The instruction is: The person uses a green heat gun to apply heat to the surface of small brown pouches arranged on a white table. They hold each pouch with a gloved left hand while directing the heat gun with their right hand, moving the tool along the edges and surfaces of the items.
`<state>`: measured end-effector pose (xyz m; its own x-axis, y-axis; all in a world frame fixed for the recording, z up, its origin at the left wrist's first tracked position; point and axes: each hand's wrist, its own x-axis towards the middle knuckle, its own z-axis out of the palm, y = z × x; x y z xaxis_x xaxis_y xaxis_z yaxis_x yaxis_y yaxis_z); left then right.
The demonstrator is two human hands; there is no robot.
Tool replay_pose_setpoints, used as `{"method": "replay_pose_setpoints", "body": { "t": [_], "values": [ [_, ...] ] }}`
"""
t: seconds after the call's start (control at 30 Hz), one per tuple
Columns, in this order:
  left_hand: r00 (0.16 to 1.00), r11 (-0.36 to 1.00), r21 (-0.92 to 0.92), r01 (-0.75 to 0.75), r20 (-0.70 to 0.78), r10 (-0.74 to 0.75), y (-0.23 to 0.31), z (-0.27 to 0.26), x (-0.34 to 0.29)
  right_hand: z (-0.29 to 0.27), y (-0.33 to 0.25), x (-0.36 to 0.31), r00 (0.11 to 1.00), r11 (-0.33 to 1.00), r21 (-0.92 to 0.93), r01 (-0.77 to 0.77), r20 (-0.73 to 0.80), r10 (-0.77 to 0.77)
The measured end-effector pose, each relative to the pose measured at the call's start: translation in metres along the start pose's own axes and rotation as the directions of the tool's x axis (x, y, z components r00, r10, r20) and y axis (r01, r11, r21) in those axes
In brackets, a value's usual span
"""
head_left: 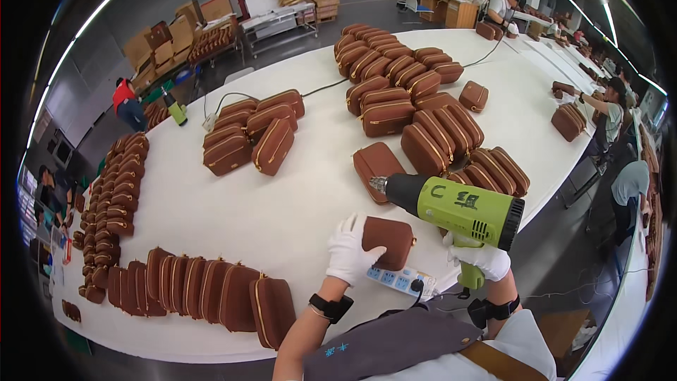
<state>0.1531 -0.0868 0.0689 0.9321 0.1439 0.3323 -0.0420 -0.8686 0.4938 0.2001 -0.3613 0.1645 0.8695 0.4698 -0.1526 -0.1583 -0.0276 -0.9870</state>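
Observation:
My right hand [486,261], in a white glove, grips the handle of a green heat gun [465,210] with a black nozzle guard. Its metal tip points left, over a brown zip case [377,168] lying on the table. My left hand [347,250], gloved too, is closed round the left side of a small brown case [389,242], thumb across its near face. This case is held just below the heat gun's nozzle. A white power strip [400,279] with blue sockets lies beneath it, with a black plug in its right end.
Brown cases stand in a long row [190,286] at the near left and in a stack [116,197] along the left edge. More clusters [381,109] cover the white table [310,201] ahead. A second green heat gun [173,107] sits at the far-left edge. Several people work around the table.

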Motion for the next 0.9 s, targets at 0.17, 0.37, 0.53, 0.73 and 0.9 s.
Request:
{"method": "replay_pose_setpoints", "body": {
  "t": [0.17, 0.37, 0.53, 0.73, 0.9],
  "values": [
    [0.937, 0.917, -0.22, 0.333, 0.19, -0.294, -0.041, 0.068, -0.004, -0.027, 0.009, -0.024, 0.995, 0.999, 0.014, -0.045, -0.087, 0.046],
    [0.516, 0.261, -0.475, 0.84, 0.551, -0.656, -0.061, 0.077, 0.003, -0.035, 0.024, -0.046, 0.993, 0.995, 0.032, -0.098, -0.07, 0.1],
    [0.483, -0.205, -0.622, 0.756, 0.741, -0.466, -0.045, 0.091, 0.019, -0.034, 0.031, -0.046, 0.988, 0.992, 0.058, -0.113, -0.1, 0.118],
    [0.799, 0.152, -0.884, 0.441, 0.31, -0.516, -0.058, 0.089, 0.035, -0.034, 0.023, -0.05, 0.993, 0.986, 0.145, -0.078, -0.075, 0.089],
    [0.902, 0.952, -0.288, 0.102, -0.378, -0.211, -0.028, -0.003, 0.022, -0.032, 0.025, -0.049, 0.988, 0.995, 0.09, -0.05, -0.139, 0.062]
  ]
}}
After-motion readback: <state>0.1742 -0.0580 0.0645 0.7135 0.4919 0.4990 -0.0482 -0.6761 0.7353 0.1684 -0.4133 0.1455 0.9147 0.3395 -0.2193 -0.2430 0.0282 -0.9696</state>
